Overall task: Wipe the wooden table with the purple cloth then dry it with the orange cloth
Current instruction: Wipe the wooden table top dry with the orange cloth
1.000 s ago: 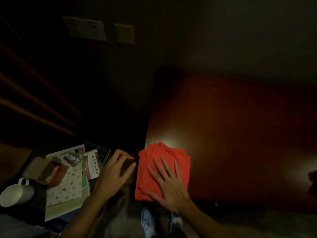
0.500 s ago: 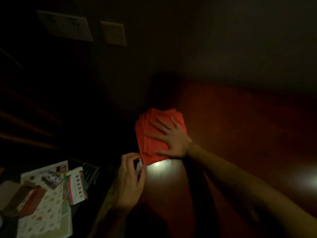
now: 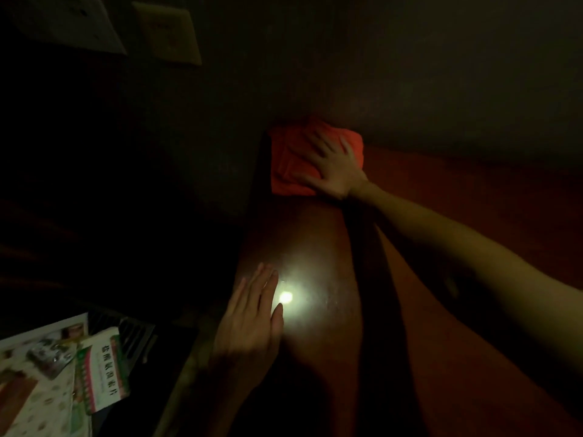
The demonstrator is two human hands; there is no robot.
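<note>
The folded orange cloth (image 3: 288, 159) lies at the far left corner of the dark reddish wooden table (image 3: 441, 279), against the wall. My right hand (image 3: 334, 171) presses flat on the cloth with fingers spread, arm stretched out across the table. My left hand (image 3: 252, 316) rests flat on the table's left edge, fingers together, holding nothing, beside a bright light reflection. No purple cloth is in view.
The room is very dark. Wall switch plates (image 3: 167, 29) sit at the top left. Below left of the table lie printed papers and a small green-and-white box (image 3: 104, 370) on a lower surface. The wall runs close behind the table.
My right hand has pushed the orange cloth from the table's near edge to its far left corner. My left hand moved from beside the table onto its left edge and flattened.
</note>
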